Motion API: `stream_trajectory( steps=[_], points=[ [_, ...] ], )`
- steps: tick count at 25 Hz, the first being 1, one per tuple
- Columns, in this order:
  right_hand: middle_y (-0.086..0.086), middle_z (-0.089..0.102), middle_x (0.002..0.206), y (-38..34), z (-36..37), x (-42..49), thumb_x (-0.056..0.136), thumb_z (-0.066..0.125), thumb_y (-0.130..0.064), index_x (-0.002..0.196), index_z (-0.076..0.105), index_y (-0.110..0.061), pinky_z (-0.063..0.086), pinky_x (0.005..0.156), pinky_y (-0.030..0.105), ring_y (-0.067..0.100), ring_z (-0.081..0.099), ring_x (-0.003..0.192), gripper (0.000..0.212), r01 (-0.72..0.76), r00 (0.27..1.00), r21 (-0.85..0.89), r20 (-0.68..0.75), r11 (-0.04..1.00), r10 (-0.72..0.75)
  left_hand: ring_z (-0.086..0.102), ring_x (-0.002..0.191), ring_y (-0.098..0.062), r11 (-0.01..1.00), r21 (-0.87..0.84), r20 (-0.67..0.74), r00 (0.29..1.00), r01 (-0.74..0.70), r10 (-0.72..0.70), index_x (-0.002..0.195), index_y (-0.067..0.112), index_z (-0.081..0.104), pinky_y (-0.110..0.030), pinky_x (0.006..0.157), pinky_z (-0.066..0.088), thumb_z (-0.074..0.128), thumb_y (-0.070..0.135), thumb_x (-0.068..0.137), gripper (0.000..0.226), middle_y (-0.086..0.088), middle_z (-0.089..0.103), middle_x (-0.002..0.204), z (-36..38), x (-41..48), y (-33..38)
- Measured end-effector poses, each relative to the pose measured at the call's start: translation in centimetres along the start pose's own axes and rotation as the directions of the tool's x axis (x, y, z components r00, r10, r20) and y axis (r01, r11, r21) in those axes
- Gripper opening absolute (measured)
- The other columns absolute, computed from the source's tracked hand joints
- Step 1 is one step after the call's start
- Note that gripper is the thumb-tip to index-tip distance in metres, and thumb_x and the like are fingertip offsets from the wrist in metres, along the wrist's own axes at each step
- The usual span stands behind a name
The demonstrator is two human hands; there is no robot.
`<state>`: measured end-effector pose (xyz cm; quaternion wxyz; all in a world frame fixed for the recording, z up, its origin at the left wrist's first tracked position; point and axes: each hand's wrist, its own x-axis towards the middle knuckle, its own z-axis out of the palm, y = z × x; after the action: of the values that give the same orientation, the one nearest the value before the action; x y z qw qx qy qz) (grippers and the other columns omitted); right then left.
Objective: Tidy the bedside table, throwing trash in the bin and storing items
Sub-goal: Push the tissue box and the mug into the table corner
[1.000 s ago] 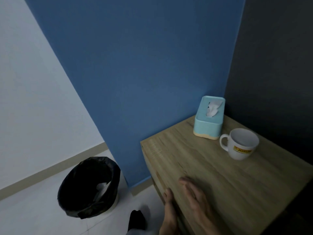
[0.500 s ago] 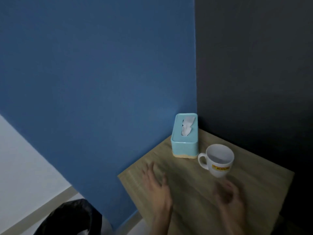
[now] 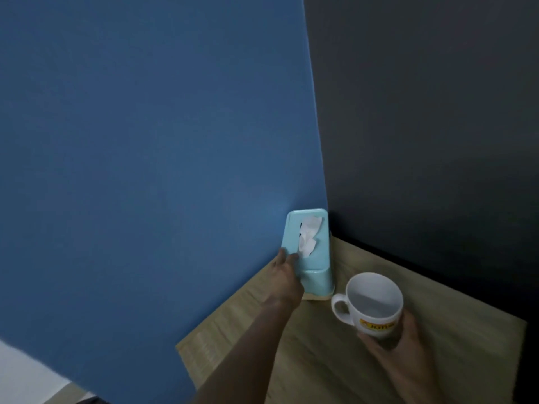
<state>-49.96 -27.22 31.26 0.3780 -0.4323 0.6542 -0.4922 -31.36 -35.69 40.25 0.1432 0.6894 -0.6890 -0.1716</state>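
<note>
Late stage, I judge: left hand [image 3: 287, 271] clamps the tissue box [image 3: 313, 243], right hand [image 3: 404, 349] fingers wrap the mug [image 3: 374, 306]; storing remains.

My left hand [image 3: 285, 277] has come off the bedside table [image 3: 455, 325] and reached the tissue box [image 3: 319, 258], fingers curled over its near top corner. My right hand [image 3: 401, 355], which hovered short of the white mug [image 3: 374, 306] half a second ago, now grips its lower side. The bin has dropped out of view
</note>
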Motion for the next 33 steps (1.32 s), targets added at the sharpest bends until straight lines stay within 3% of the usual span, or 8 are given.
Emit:
stream_trajectory(
  steps=[5,10,14,19,23,28,33],
  points=[
    [0.017,0.052,0.132,-0.4,-0.9,1.4,0.055,0.086,-0.011,0.135,0.036,-0.011,0.040,0.097,0.046,0.036,0.050,0.119,0.094,0.012,0.999,0.010,-0.034,1.000,-0.012,0.036,0.136,-0.029,0.995,0.089,-0.030,0.999,-0.037,0.040,0.148,0.023,0.031,-0.038,0.110,0.037,0.051,0.012,0.096,0.057,-0.002,0.018,0.160,0.9,0.1,1.2],
    [0.017,0.052,0.132,-0.5,-2.0,3.5,0.053,0.087,-0.021,0.133,0.039,-0.011,0.042,0.097,0.047,0.035,0.051,0.118,0.094,0.012,0.994,-0.101,-0.111,0.995,-0.023,0.049,0.124,-0.030,0.987,0.144,0.007,0.997,-0.074,0.073,0.147,0.016,0.027,-0.041,0.101,0.047,0.048,0.019,0.097,0.054,-0.010,0.028,0.152,2.0,0.8,4.5],
    [0.022,0.055,0.126,-1.0,-2.5,4.8,0.054,0.087,-0.017,0.128,0.043,-0.003,0.043,0.092,0.045,0.038,0.053,0.112,0.087,0.033,0.986,-0.127,-0.159,0.991,-0.054,0.054,0.119,-0.031,0.992,0.122,-0.043,0.998,-0.033,0.038,0.138,0.011,0.039,-0.042,0.096,0.050,0.051,0.025,0.097,0.045,-0.014,0.047,0.135,2.2,1.1,7.0],
    [0.021,0.055,0.122,-0.8,-2.6,5.7,0.051,0.088,-0.022,0.124,0.042,-0.005,0.047,0.087,0.044,0.037,0.055,0.108,0.089,0.030,0.971,-0.149,-0.232,0.988,-0.064,0.061,0.108,-0.030,0.979,0.202,-0.098,0.994,-0.016,0.037,0.120,0.006,0.055,-0.040,0.089,0.052,0.054,0.028,0.094,0.034,-0.015,0.058,0.119,2.7,2.0,9.3],
    [0.018,0.048,0.132,-0.4,-2.7,5.6,0.056,0.084,-0.030,0.136,0.032,-0.012,0.042,0.097,0.046,0.035,0.047,0.119,0.097,0.030,0.974,-0.213,-0.212,0.976,-0.076,0.064,0.102,-0.030,0.959,0.281,-0.078,0.995,-0.031,0.055,0.125,0.013,0.053,-0.039,0.080,0.055,0.055,0.020,0.090,0.037,-0.013,0.049,0.127,2.9,1.8,9.3],
    [0.018,0.047,0.133,-0.8,-2.7,5.4,0.059,0.083,-0.030,0.137,0.033,-0.010,0.042,0.095,0.043,0.034,0.047,0.119,0.095,0.053,0.977,-0.217,-0.192,0.975,-0.096,0.063,0.103,-0.030,0.921,0.383,-0.058,0.994,-0.063,0.092,0.136,0.021,0.042,-0.041,0.080,0.055,0.043,0.017,0.099,0.038,-0.012,0.047,0.124,2.2,1.6,7.8],
    [0.015,0.047,0.133,-0.2,-2.5,5.6,0.059,0.083,-0.036,0.136,0.032,-0.014,0.045,0.095,0.046,0.032,0.048,0.118,0.095,0.047,0.977,-0.241,-0.191,0.969,-0.095,0.063,0.104,-0.029,0.916,0.389,-0.057,0.990,-0.094,0.126,0.135,0.019,0.042,-0.040,0.081,0.055,0.042,0.023,0.100,0.035,-0.012,0.051,0.122,2.2,1.7,7.9]
  ],
)
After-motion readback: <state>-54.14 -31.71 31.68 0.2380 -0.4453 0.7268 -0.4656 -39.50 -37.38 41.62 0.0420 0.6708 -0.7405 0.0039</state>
